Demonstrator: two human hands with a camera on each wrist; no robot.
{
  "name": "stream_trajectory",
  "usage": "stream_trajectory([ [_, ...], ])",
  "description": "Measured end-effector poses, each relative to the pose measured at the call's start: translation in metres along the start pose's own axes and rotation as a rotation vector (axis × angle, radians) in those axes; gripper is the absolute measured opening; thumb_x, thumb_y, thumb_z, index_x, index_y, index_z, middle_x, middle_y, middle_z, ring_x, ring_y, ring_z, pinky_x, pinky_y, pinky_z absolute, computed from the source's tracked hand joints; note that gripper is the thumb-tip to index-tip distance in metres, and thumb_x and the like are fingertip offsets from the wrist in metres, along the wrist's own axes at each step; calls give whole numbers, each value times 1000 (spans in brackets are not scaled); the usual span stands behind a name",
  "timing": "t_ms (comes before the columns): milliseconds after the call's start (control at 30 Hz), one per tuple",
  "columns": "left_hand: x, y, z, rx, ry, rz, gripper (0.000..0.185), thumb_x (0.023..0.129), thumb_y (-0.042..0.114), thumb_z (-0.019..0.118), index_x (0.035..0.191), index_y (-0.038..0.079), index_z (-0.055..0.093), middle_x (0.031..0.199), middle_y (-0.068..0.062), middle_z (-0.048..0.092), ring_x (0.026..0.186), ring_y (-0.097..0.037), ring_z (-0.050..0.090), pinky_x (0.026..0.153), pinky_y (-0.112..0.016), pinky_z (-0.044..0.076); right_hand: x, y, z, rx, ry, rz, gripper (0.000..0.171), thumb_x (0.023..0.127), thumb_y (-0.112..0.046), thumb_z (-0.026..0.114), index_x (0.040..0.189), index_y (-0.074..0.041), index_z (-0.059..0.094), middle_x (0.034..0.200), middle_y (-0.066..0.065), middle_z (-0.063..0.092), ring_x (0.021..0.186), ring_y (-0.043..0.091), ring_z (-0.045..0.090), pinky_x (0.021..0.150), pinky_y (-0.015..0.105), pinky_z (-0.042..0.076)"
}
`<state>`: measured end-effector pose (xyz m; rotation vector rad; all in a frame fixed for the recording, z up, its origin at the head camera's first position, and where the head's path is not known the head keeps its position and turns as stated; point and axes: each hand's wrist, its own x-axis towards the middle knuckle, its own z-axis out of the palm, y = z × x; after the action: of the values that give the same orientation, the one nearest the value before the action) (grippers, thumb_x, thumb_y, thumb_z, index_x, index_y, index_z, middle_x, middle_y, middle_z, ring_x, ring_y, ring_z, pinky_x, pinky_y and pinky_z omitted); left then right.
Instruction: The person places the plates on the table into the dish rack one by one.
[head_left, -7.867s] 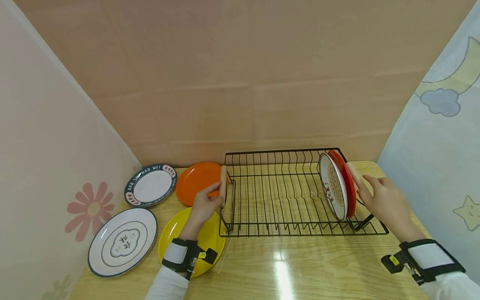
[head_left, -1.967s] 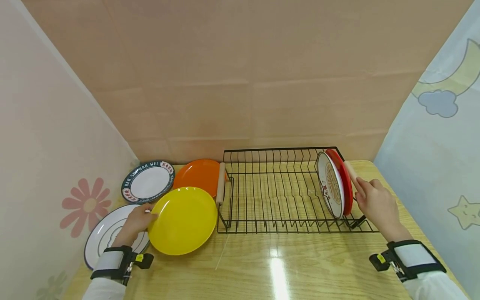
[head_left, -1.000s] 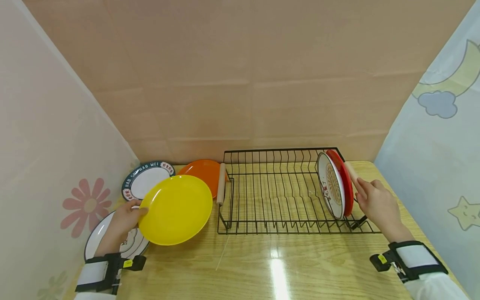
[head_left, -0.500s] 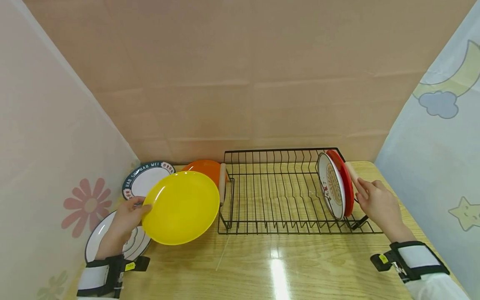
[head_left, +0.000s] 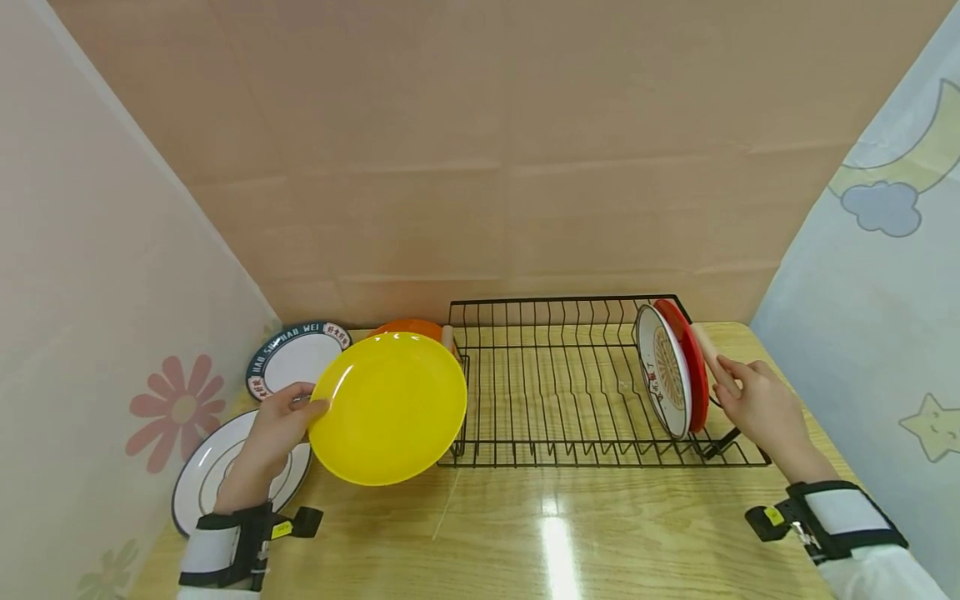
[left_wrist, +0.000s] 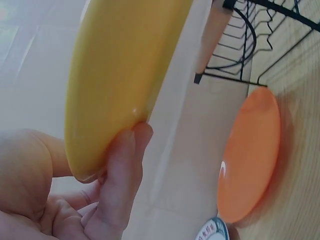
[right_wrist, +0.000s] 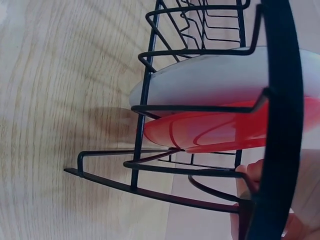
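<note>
My left hand [head_left: 279, 433] pinches the left rim of a yellow plate [head_left: 388, 408], thumb on one face and fingers on the other. The plate is held up in the air, tilted, and covers part of an orange plate [head_left: 411, 326] and the left end of a black wire dish rack [head_left: 555, 392]. At the rack's right end, my right hand [head_left: 765, 412] grips the wooden handle [head_left: 712, 358]. Just inside that end, a white patterned plate [head_left: 663, 371] and a red plate [head_left: 696, 367] stand on edge in the slots, close together.
On the left of the wooden table [head_left: 510, 542] lie a green-rimmed plate [head_left: 300, 358] and a white plate with a dark rim [head_left: 198, 483], partly behind my left arm. Papered walls close in the back and both sides.
The yellow plate has come up off the table in my left hand, which earlier held the rack's left handle. Lately it has moved right, toward the rack. The right hand stays on its handle.
</note>
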<state>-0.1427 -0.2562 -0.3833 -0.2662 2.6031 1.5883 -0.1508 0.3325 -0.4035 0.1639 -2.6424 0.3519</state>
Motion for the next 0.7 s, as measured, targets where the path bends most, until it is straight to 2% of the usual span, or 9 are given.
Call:
stream_trajectory([
  [167, 2, 5, 10, -41, -7, 15, 34, 93, 14, 51, 120, -5, 47, 101, -21, 64, 71, -15, 63, 65, -26, 54, 1, 1, -1, 4, -10, -9, 41, 72, 0, 68, 109, 14, 57, 82, 31, 52, 52, 32, 49, 39, 39, 39],
  [433, 4, 12, 29, -86, -33, 38, 31, 92, 13, 52, 119, -2, 50, 97, -17, 65, 68, -16, 63, 63, -26, 54, 1, -4, -7, -1, -2, -6, 36, 75, -2, 67, 107, 13, 59, 86, 32, 52, 66, 39, 52, 46, 47, 44],
  [700, 4, 21, 43, -164, -72, 55, 29, 91, 11, 53, 117, -4, 49, 95, -16, 65, 68, -16, 65, 64, -28, 55, 1, -14, -17, 16, 32, 43, 37, 77, -3, 66, 111, 9, 58, 93, 34, 52, 71, 40, 52, 47, 48, 40],
])
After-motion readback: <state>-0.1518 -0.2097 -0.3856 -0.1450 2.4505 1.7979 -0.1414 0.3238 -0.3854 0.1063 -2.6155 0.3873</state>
